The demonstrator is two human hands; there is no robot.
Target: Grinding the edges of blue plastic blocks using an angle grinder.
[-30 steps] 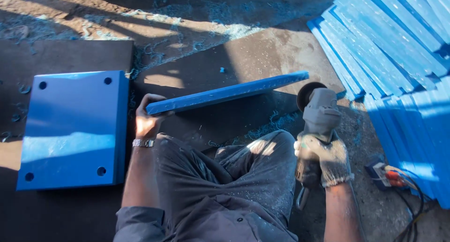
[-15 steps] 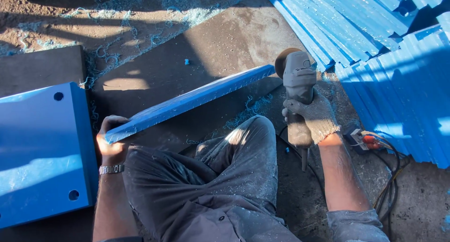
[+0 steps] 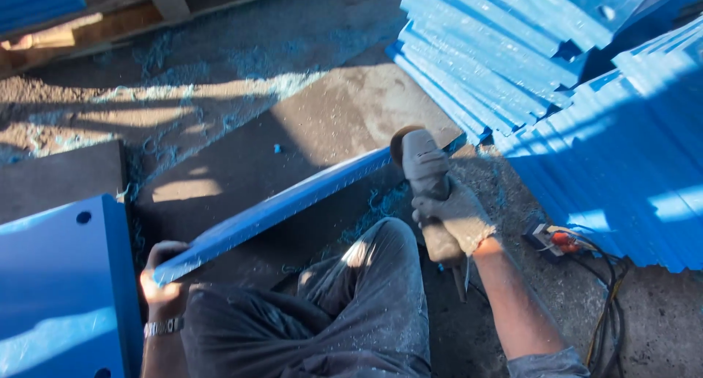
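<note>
Between both hands, blue panel (image 3: 285,206): left hand (image 3: 162,275) grips it, right hand (image 3: 455,217) (gloved) clasps grinder (image 3: 425,165).

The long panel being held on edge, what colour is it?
Bright blue; the long panel shows best in the head view.

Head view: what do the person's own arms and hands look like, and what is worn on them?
The right hand wears a grey, dusty work glove with a lighter knitted cuff; its forearm is bare up to a rolled grey sleeve at the elbow. The left hand is ungloved, with a metal-link wristwatch on the wrist and a bare forearm.
</note>
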